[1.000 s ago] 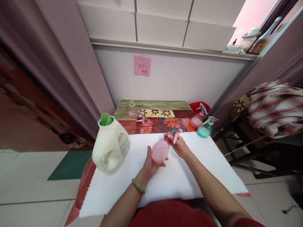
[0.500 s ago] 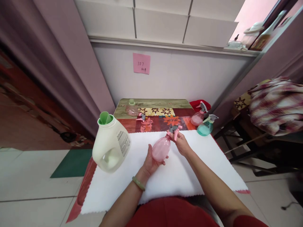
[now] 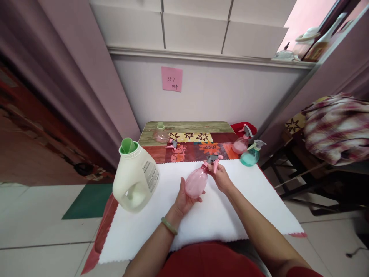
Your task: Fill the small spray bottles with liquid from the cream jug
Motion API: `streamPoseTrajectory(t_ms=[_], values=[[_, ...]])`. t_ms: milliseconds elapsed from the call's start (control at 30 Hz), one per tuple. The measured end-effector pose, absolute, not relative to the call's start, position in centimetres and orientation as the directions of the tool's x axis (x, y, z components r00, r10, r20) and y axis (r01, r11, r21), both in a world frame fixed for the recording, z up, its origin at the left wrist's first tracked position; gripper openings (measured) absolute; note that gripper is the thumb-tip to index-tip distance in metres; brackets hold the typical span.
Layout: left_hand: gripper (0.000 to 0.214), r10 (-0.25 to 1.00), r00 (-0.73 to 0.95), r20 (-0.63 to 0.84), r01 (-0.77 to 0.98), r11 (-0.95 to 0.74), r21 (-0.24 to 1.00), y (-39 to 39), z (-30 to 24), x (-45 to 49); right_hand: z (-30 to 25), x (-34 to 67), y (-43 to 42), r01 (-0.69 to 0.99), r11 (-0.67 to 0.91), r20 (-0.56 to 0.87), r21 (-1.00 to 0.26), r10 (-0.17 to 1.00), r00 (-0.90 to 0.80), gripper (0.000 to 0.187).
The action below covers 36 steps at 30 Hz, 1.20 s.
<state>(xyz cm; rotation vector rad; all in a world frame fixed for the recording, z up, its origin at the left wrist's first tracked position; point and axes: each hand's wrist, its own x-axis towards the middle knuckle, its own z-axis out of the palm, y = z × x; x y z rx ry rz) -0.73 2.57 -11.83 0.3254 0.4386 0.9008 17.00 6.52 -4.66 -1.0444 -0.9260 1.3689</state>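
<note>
1. Left hand (image 3: pixel 185 200) cups the pink spray bottle (image 3: pixel 196 184), tilted mid-frame; right hand (image 3: pixel 220 177) holds its spray head (image 3: pixel 213 159);
2. the step seems to be handling that spray head; next calls for steady support;
3. pale jug (image 3: pixel 131 169) stands centre-left on the bench (image 3: pixel 190 126).

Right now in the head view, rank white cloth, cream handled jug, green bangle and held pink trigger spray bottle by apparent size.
1. White cloth
2. Cream handled jug
3. Pink trigger spray bottle
4. Green bangle

Pink note (image 3: pixel 172 79), handwritten 357, jug label (image 3: pixel 151 176) illegible
</note>
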Motion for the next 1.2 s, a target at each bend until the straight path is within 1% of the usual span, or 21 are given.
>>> streamPoseTrajectory(t_ms=[233,367,567,767,867,1033,1200], values=[[0.081,0.813,0.542,-0.214,-0.684,0.575,0.449,2.6,-12.1,-0.7,-4.5,17.1,6.5,-0.304,-0.059,-0.043,-0.951,0.997,-0.061,0.049],[0.08,0.814,0.539,-0.216,-0.686,0.573,0.449,2.5,-12.2,-0.8,-4.3,17.4,6.4,-0.258,-0.032,-0.002,-0.966,0.993,-0.117,0.05],[0.081,0.814,0.524,-0.25,-0.679,0.577,0.453,2.4,-12.2,-0.7,-3.7,17.9,6.1,-0.161,0.058,0.084,-0.985,0.984,-0.16,0.045],[0.074,0.814,0.511,-0.276,-0.674,0.578,0.46,2.4,-12.1,-0.6,-3.4,18.9,6.2,-0.076,0.091,0.107,-0.993,0.967,-0.231,0.037],[0.07,0.815,0.506,-0.283,-0.673,0.578,0.461,2.3,-12.0,-0.6,-3.2,19.0,6.2,-0.064,0.112,0.125,-0.992,0.957,-0.262,0.034],[0.07,0.818,0.498,-0.286,-0.671,0.573,0.47,2.3,-11.9,-0.6,-3.1,18.9,6.2,-0.053,0.129,0.138,-0.99,0.954,-0.266,0.034],[0.06,0.84,0.472,-0.266,-0.685,0.54,0.489,2.0,-12.0,-0.6,-2.9,19.0,6.3,-0.04,0.115,0.121,-0.993,0.952,-0.282,0.032]])
